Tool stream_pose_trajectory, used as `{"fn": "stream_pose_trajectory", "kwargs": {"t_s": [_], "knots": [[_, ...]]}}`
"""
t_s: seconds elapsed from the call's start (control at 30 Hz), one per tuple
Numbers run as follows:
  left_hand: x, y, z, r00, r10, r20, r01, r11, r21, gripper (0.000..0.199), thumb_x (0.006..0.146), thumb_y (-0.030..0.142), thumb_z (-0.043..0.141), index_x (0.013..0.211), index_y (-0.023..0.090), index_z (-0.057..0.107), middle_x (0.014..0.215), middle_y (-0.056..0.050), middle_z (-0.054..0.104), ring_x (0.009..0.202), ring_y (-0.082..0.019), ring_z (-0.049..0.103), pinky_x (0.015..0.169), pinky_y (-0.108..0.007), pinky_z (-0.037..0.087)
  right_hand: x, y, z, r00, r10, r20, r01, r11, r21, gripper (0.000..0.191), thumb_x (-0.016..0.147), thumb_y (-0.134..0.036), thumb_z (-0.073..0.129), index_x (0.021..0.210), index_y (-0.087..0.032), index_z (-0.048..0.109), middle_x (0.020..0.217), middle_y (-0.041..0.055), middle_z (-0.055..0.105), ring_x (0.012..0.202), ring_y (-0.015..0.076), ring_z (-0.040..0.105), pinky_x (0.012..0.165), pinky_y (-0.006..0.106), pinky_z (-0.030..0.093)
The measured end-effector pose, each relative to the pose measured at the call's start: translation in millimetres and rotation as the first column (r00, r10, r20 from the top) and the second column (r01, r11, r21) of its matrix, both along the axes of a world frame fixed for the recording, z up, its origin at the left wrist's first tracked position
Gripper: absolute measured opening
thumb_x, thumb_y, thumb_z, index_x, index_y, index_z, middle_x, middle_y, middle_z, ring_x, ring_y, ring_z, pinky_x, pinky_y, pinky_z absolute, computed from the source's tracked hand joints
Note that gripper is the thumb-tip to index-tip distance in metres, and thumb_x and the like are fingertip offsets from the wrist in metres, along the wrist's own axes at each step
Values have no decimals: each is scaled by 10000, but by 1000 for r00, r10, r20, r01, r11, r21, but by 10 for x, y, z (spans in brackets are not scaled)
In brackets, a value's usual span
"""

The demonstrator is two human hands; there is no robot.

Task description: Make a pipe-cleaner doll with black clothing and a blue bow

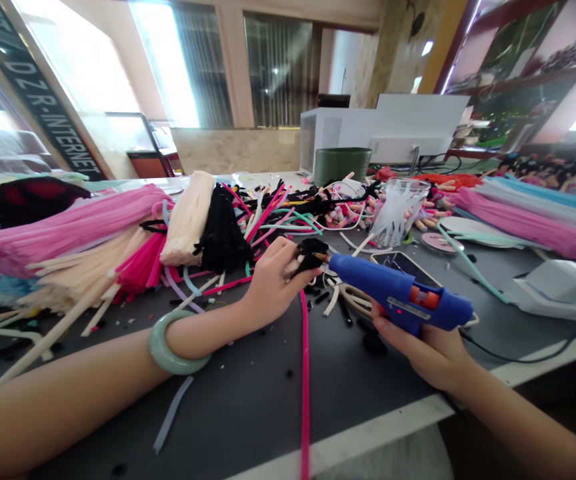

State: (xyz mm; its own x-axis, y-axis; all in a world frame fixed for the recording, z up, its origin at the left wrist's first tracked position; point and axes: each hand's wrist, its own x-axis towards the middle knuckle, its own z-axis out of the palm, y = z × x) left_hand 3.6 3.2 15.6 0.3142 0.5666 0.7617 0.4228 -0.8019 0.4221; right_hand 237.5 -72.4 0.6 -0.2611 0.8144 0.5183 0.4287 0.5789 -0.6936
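On my feed, the left hand's grip (pixel 273 280) is closed on a small tuft of black chenille (pixel 311 255), fingers curled around it, with a pale green bangle (pixel 178 343) on that wrist. The right hand's grip (pixel 418 340) is wrapped around the handle of a blue glue gun (pixel 398 290), and its metal nozzle sits at the tuft, touching or just beside it; I can't tell which from this angle.

Both hands are over a dark grey worktop (pixel 248 393). A hot-pink stem (pixel 305 373) runs just under the left hand toward the near edge, and a phone (pixel 398 267) lies beneath the gun, partly hidden by it. Loose stems and black scraps lie scattered around them.

Beyond the hands, a tangled heap of multicoloured stems (pixel 278 210) blocks my view of the far worktop. To the left are fluffy bundles of pink (pixel 63 230), cream (pixel 188 217) and black (pixel 221 230) chenille. A clear jar (pixel 398 212) holds pale, translucent strips, and a dark green tub (pixel 342 165) stands behind it. More pink chenille (pixel 528 223) lies at the right, beside a white plate (pixel 473 230) and a white device (pixel 553 287) with a black cable.
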Motion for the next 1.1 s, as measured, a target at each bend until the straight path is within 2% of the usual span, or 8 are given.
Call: {"fn": "stream_pose_trajectory", "kwargs": {"t_s": [0.43,0.87,1.1], "knots": [[7,-6,7,1000,-4,9,4,1000,-4,173,844,315,613,786,174,530,754,-5,435,725,-148,442,648,-275,375,7,-4,-7,1000,-12,6,12,1000,-18,156,843,-330,591,738,-216,606,666,19,603,590,170,573,562,271,482],[-4,4,-6,1000,-1,9,1,1000,-5,169,853,327,604,802,175,551,739,-6,420,718,-148,435,642,-271,376,-17,-1,6,998,-26,-50,24,999,-27,128,835,-323,605,764,-217,595,670,8,596,588,160,574,590,266,484],[2,-4,-2,1000,4,5,-4,1000,-12,149,856,317,603,837,171,577,745,-10,443,726,-152,444,653,-281,372,-36,-9,18,995,-27,-94,22,998,-58,137,834,-341,606,770,-222,587,646,0,574,575,158,552,555,258,469]]}}
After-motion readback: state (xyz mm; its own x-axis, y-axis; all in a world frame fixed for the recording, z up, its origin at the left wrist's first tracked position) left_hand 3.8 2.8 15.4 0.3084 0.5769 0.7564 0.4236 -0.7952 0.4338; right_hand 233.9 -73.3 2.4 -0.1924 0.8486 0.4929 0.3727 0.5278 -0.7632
